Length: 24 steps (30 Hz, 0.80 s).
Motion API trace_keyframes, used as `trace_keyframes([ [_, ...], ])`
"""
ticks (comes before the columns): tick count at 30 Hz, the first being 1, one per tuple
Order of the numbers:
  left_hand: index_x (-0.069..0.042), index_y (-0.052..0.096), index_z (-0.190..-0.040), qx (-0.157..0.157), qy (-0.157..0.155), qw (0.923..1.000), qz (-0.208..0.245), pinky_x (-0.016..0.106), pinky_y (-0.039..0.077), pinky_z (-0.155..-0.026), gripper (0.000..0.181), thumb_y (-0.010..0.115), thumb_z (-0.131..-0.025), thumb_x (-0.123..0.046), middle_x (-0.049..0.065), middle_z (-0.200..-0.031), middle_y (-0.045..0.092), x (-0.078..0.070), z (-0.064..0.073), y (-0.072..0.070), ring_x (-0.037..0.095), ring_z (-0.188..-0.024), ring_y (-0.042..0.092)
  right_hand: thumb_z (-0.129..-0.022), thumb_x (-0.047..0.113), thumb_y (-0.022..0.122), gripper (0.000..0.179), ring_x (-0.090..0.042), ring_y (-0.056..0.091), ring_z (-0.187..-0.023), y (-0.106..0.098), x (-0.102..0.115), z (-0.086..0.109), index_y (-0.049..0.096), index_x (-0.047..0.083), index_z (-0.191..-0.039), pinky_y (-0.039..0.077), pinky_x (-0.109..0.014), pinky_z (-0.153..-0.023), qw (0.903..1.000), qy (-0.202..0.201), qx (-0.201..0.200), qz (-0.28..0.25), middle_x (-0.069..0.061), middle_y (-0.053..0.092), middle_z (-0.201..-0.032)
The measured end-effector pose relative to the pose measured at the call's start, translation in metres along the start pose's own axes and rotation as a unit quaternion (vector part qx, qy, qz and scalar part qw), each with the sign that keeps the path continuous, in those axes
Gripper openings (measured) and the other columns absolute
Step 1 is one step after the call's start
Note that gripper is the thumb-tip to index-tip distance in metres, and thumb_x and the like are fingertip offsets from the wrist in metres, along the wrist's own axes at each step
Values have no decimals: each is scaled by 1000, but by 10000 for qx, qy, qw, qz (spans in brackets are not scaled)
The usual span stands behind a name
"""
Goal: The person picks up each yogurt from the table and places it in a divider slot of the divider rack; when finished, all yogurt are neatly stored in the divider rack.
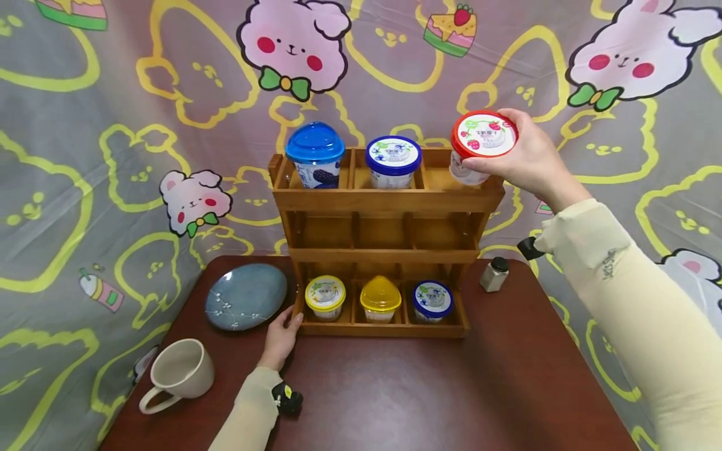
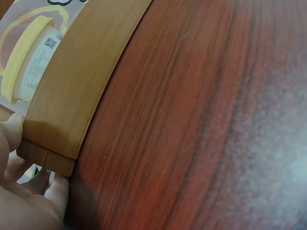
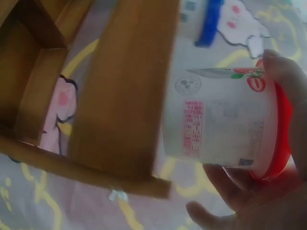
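Observation:
My right hand (image 1: pixel 533 160) grips a red-lidded cup (image 1: pixel 484 134) with strawberries on it, fingers round the lid's rim. It is held at the right compartment of the top tier of a wooden rack (image 1: pixel 389 202). In the right wrist view the cup's clear side (image 3: pixel 216 117) shows beside the rack's front board (image 3: pixel 127 91). Low on the left, my left hand (image 1: pixel 280 338) holds the rack's bottom corner; the left wrist view shows the thumb and fingers (image 2: pixel 57 194) about that corner. A blue dome-lidded cup (image 1: pixel 316 153) and a flat blue-lidded cup (image 1: pixel 393 161) stand on the top tier.
The bottom tier holds a flat yellow-lidded cup (image 1: pixel 325 297), a yellow dome-lidded cup (image 1: pixel 380 299) and a blue-lidded cup (image 1: pixel 432 301). A blue-grey plate (image 1: pixel 246 297) and beige mug (image 1: pixel 182 369) lie left on the brown table (image 1: pixel 389 388); a black-capped shaker (image 1: pixel 494 275) stands right.

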<state>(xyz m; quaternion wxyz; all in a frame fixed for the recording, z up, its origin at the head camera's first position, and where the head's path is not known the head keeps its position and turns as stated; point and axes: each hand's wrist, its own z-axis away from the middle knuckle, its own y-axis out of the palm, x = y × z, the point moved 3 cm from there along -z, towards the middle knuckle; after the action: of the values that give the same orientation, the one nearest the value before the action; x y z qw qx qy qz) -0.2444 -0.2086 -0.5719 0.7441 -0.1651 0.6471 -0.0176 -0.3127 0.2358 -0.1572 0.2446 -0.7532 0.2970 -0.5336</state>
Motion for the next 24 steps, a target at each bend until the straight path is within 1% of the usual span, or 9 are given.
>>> trace_keyframes([
  [6,-1,43,-148,5,-35,10000,-8,50,40,-105,55,56,-103,-30,23,-144,48,-3,1,2,35,-127,49,-72,54,84,115,-29,43,-125,17,-7,-10,19,12,-157,37,-50,-103,9995,138,244,156,-12,41,-148],
  [11,-1,42,-148,56,-49,10000,28,48,40,-105,54,57,-103,-26,23,-144,48,-4,1,3,34,-128,49,-70,59,83,119,-33,42,-127,24,-16,-13,19,9,-157,34,-52,-105,9987,202,382,283,-15,41,-148],
  [18,-1,41,-149,54,-44,10000,21,49,40,-104,55,56,-103,-28,24,-144,48,-2,1,2,35,-128,49,-75,55,81,111,-31,43,-126,30,-25,-18,24,6,-155,32,-50,-107,9990,145,375,198,-16,42,-147],
  [24,0,41,-149,11,-41,10000,-7,51,39,-105,55,55,-104,-28,24,-146,46,-1,2,1,36,-128,48,-76,58,78,109,-34,42,-126,34,-25,-19,25,5,-155,34,-52,-106,9984,54,439,339,-18,43,-146],
])
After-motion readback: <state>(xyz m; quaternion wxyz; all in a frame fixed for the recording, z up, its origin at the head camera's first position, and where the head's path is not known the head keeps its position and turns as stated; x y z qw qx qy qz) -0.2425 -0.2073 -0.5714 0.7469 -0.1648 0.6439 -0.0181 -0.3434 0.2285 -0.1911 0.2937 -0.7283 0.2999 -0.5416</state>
